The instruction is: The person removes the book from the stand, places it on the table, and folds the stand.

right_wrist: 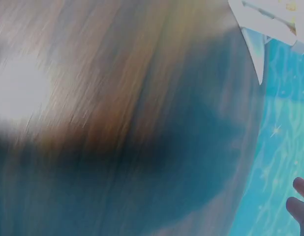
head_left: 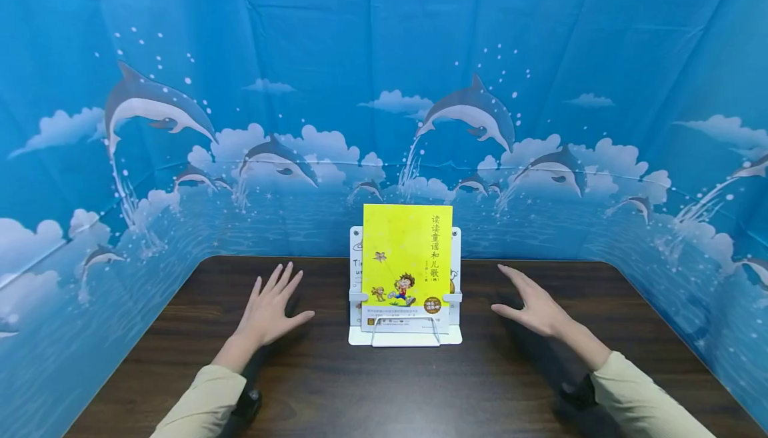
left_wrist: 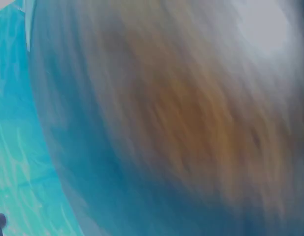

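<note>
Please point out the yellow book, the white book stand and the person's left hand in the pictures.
yellow book (head_left: pixel 399 251): head view, on the middle of its front cover.
white book stand (head_left: pixel 403 340): head view, on its flat base in front of the book.
left hand (head_left: pixel 268 311): head view, on the back of the hand.

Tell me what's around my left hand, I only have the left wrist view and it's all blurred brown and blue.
Observer: Your left hand is over a dark wooden table, fingers spread and holding nothing.
Operator: Anything near it?
Observer: A yellow children's book stands upright in a white book stand to the right of that hand, not touching it.
Operator: And my other hand?
Observer: Your right hand is open too, on the far side of the stand, clear of the book.
</note>
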A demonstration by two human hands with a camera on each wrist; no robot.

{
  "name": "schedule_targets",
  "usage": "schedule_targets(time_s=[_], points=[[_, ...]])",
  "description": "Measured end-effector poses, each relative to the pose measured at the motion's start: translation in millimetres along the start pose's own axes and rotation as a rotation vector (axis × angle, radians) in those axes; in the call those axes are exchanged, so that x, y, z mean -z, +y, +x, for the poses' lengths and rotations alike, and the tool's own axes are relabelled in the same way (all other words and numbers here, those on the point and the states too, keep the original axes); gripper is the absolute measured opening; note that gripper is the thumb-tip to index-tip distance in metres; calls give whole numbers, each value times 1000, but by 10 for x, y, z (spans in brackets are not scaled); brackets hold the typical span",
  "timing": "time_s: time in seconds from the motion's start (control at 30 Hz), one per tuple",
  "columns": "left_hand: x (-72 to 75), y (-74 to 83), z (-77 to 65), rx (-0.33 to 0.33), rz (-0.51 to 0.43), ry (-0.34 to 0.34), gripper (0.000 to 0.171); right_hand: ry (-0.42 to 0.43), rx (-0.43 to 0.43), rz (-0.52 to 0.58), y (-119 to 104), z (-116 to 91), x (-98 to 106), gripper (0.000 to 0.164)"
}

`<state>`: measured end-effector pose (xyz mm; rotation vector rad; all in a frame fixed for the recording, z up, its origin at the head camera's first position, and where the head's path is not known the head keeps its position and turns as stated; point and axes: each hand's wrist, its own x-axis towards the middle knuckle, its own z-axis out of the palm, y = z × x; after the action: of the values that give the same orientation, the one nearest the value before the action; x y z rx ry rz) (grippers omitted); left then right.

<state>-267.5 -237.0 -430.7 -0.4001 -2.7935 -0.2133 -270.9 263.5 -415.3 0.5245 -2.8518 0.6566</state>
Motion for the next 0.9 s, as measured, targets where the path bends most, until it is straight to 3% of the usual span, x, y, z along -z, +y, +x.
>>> schedule_targets(time_s=[0.23,0.33,0.47,0.67,0.9], points=[[51,205,46,88,-301,-53,87,33,-60,198,-194,60,-66,79],[79,317,77,115,-445,-16,88,43,-63,274,-279,76,-86,77],[97,471,125,98,-584,71,87,48,-56,324,-387,105,-101,76],[74,682,179,62,-713,172,80,57,-49,401,-529,165,-142,70],[28,906,237,84,-817,231,76,55,-50,452,-658,229,-197,66]])
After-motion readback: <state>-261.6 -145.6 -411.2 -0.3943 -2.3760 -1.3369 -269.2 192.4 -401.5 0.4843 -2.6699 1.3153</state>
